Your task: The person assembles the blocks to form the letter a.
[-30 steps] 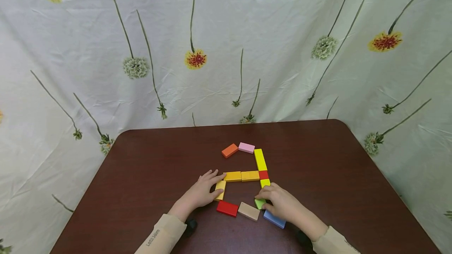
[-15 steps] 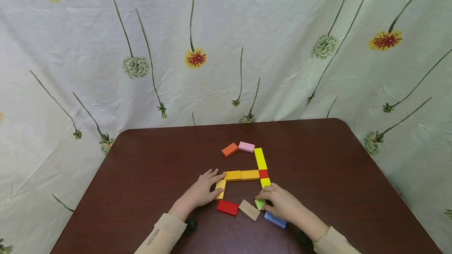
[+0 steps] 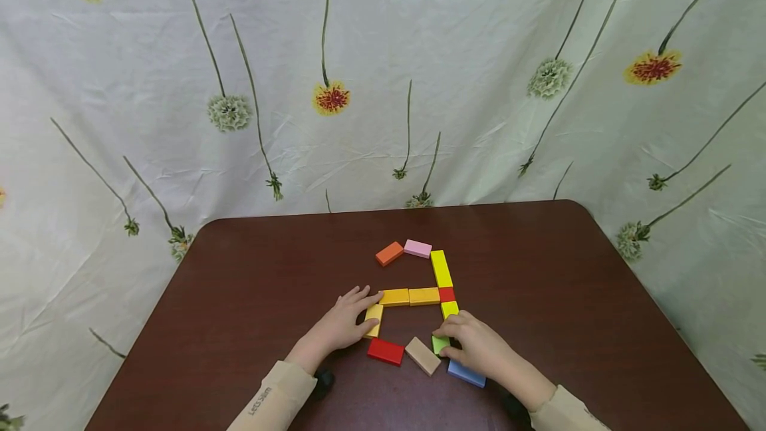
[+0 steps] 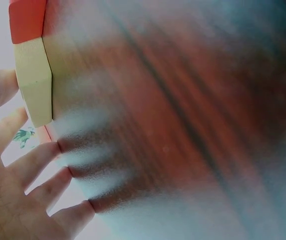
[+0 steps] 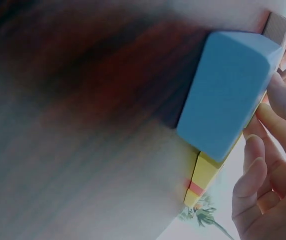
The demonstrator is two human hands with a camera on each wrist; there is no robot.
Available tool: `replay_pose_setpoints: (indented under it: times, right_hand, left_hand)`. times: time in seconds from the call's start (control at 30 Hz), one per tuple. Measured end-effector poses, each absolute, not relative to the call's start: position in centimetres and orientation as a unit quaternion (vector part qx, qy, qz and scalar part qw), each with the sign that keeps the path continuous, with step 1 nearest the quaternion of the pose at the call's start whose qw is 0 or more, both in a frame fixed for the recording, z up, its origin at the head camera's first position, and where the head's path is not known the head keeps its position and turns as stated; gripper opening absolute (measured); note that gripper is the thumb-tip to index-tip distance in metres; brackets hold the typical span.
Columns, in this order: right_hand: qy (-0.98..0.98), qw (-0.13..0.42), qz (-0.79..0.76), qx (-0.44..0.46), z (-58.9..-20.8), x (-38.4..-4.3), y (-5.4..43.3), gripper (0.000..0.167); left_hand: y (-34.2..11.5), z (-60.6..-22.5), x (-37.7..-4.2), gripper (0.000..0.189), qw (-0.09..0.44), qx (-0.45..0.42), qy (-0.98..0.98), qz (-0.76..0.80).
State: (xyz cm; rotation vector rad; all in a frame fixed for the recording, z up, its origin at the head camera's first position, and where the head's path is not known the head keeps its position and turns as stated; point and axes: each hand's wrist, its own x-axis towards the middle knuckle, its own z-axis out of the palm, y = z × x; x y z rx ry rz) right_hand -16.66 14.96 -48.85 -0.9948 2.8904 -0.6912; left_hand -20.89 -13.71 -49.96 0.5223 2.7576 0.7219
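My left hand (image 3: 340, 322) rests on the table with fingers spread. Its thumb and index finger touch a pale yellow block (image 3: 374, 319), and in the left wrist view they lie at that block's (image 4: 35, 82) side. With thumb and fingers my right hand (image 3: 475, 343) pinches a small green block (image 3: 439, 345), partly hidden beneath it. Beyond those fingers lies a yellow block (image 3: 449, 310). A blue block (image 3: 467, 374) sits under the right wrist, large in the right wrist view. Between the hands lie a red block (image 3: 385, 352) and a beige block (image 3: 423, 356), the latter slanted.
Two orange-yellow blocks (image 3: 409, 297) run in a row to a small red block (image 3: 447, 294). Beyond it stand a long yellow block (image 3: 441, 269), a pink block (image 3: 417, 249) and an orange block (image 3: 389, 253). A flowered cloth (image 3: 383, 32) hangs behind the dark table (image 3: 269, 265).
The beige block has turned to a steeper slant. The green block has turned slightly in my right hand, and the thumb has shifted a little left. My left hand stays in place.
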Motion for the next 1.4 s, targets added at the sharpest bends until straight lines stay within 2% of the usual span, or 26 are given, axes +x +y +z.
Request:
replay_pose_setpoints:
  times: [1.4]
  right_hand:
    - [0.934,-0.002,-0.22,-0.28,-49.08,-16.58,14.64,0.03]
  left_hand:
    - [-13.72,-49.83,-20.85,0.055,0.12,0.183,0.944,0.247]
